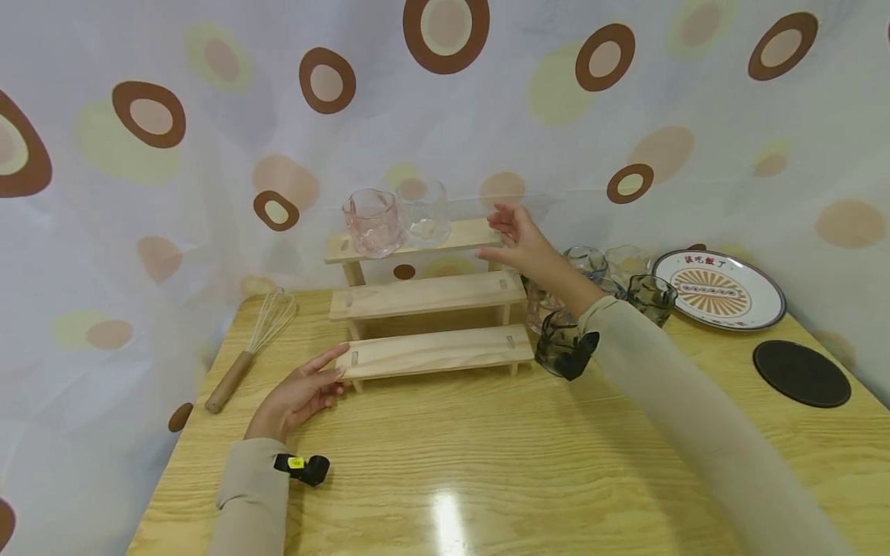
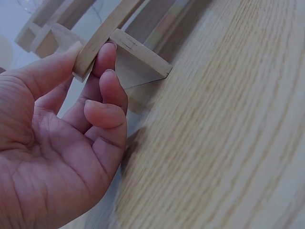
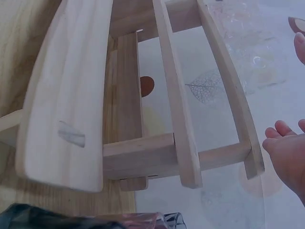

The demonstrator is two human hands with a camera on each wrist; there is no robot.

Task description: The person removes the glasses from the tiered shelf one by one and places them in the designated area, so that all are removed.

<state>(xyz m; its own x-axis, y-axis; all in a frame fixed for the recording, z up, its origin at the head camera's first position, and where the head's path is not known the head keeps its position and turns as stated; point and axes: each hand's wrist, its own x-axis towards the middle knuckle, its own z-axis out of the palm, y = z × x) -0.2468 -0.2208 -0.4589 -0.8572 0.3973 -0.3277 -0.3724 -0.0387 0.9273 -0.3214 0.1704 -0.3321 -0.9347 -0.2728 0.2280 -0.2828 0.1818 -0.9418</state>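
Note:
A three-tier wooden shelf (image 1: pixel 431 351) stands on the table against the patterned cloth. My left hand (image 1: pixel 299 398) pinches the left end of its lowest board between thumb and fingers; the left wrist view shows the thumb on top of the board (image 2: pixel 102 40). Beside the right end of the top board (image 1: pixel 473 232), my right hand (image 1: pixel 518 239) is held with thumb and fingers apart and nothing between them. A pink glass (image 1: pixel 373 224) and a clear glass (image 1: pixel 424 216) sit side by side on the left and middle of that board.
Right of the shelf, several glasses cluster, among them a dark glass (image 1: pixel 552 344) and a smoky one (image 1: pixel 651 300), partly behind my right forearm. Farther right are a printed plate (image 1: pixel 719 289) and a black oval mat (image 1: pixel 801 374). A whisk (image 1: pixel 250 347) lies at left.

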